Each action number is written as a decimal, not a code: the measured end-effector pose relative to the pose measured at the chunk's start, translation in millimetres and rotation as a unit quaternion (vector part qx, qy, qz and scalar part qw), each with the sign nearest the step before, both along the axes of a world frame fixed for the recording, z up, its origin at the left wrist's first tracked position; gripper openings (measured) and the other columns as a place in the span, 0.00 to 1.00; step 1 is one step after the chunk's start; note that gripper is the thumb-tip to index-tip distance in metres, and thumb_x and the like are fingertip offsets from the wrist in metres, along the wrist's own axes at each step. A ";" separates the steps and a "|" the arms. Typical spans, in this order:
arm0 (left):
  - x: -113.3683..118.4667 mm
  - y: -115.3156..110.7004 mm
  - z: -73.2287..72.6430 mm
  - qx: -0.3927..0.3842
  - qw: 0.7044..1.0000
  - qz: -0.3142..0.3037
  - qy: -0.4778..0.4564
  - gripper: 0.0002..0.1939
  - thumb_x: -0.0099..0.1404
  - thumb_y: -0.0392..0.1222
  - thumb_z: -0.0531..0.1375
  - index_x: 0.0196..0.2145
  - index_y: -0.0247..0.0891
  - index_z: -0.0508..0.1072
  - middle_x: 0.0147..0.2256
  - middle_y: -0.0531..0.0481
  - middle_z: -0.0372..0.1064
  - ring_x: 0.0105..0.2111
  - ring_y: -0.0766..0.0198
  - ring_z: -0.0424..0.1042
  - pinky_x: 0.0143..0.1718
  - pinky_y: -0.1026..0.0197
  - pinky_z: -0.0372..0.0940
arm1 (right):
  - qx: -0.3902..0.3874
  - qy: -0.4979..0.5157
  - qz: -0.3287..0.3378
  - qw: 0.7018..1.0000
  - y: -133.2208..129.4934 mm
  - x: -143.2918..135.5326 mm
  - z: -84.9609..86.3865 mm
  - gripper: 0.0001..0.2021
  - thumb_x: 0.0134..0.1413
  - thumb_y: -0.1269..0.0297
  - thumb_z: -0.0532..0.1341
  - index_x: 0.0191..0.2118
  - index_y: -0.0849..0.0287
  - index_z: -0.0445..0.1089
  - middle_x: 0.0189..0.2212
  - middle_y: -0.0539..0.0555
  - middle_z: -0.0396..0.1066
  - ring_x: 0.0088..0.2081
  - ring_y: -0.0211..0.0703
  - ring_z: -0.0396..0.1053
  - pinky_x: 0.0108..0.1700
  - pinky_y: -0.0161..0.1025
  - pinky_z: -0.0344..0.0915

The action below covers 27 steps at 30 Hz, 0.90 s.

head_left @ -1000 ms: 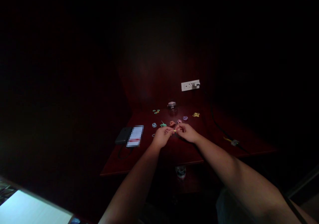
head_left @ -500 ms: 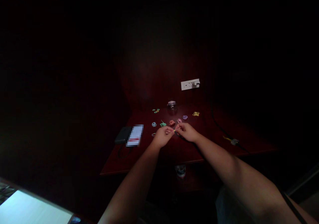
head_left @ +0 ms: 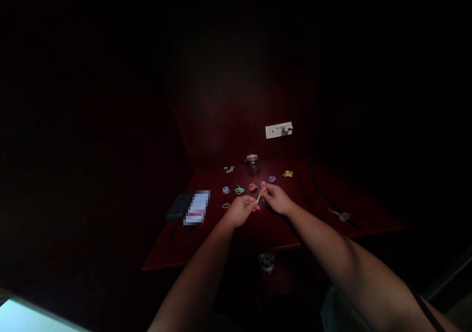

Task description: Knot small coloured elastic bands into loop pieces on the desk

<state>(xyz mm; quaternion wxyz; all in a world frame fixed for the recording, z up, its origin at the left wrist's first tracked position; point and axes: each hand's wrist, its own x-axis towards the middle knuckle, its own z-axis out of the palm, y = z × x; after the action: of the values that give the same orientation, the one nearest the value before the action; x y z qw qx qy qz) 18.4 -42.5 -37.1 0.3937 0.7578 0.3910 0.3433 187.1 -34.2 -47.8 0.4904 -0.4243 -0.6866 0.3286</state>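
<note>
My left hand (head_left: 241, 209) and my right hand (head_left: 277, 198) meet over a dark red table (head_left: 258, 228) in a very dim room. Between their fingertips they pinch a small yellow rubber band (head_left: 258, 197), stretched into a short slanted line. Just beyond the hands lie small piles of coloured bands: blue (head_left: 226, 190), green (head_left: 239, 190), orange (head_left: 252, 187), purple (head_left: 272, 178), yellow (head_left: 288, 173) and light green (head_left: 229, 169). A single band (head_left: 226, 205) lies left of my left hand.
A small glass jar (head_left: 252, 161) stands at the back of the table. A white wall socket (head_left: 279, 130) with a plug sits above it. A dark case (head_left: 178, 207) and a card (head_left: 197, 207) lie at the left, a cable (head_left: 341, 215) at the right.
The hands have pulled slightly apart and the yellow band between them is now stretched longer and slanted. The view has shifted a little, so everything sits slightly lower.
</note>
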 end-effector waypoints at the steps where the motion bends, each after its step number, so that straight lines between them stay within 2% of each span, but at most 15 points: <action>1: -0.3 -0.2 -0.3 0.007 1.000 0.002 0.002 0.10 0.58 0.42 0.55 0.30 0.32 0.70 0.28 0.46 0.72 0.27 0.67 0.68 0.31 0.64 0.62 | -0.002 -0.001 0.002 1.000 -0.1 -0.2 0.0 0.08 0.49 0.61 0.55 0.26 0.61 0.61 0.18 0.48 0.62 0.20 0.33 0.59 0.23 0.30 0.55; 11: -2.5 -1.0 0.8 0.063 0.998 0.026 0.002 0.11 0.59 0.45 0.54 0.29 0.34 0.68 0.27 0.50 0.68 0.27 0.67 0.65 0.31 0.65 0.58 | -0.022 -0.037 0.053 0.998 1.3 0.6 3.0 0.05 0.42 0.67 0.61 0.24 0.62 0.64 0.18 0.46 0.60 0.21 0.31 0.56 0.23 0.29 0.52; 15: -1.9 -0.7 2.6 0.053 0.998 0.043 -0.004 0.12 0.57 0.47 0.55 0.27 0.34 0.68 0.25 0.51 0.66 0.26 0.67 0.64 0.30 0.65 0.58 | -0.044 -0.031 0.062 0.997 -0.7 0.4 4.9 0.07 0.39 0.66 0.64 0.23 0.62 0.64 0.17 0.46 0.60 0.20 0.30 0.56 0.22 0.28 0.51; 21: -2.8 1.1 0.4 0.045 0.998 0.049 -0.013 0.12 0.57 0.48 0.56 0.27 0.34 0.68 0.25 0.51 0.66 0.26 0.67 0.64 0.30 0.65 0.59 | -0.031 -0.034 0.055 0.997 -2.2 0.4 4.7 0.08 0.39 0.65 0.64 0.24 0.62 0.64 0.18 0.46 0.60 0.21 0.30 0.56 0.22 0.28 0.52; 27: -5.0 3.3 -2.3 0.072 0.996 0.046 0.009 0.14 0.60 0.49 0.52 0.28 0.34 0.68 0.26 0.51 0.67 0.27 0.67 0.65 0.31 0.65 0.58 | -0.034 -0.032 0.078 0.996 0.2 1.9 2.2 0.08 0.38 0.66 0.64 0.24 0.63 0.64 0.18 0.47 0.61 0.21 0.31 0.57 0.23 0.29 0.52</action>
<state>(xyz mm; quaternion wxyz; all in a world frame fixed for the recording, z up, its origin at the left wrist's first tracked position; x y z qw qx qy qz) 13.4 -39.2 -39.4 0.3178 0.7684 0.4035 0.3818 188.9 -33.9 -45.6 0.4263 -0.3965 -0.7213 0.3753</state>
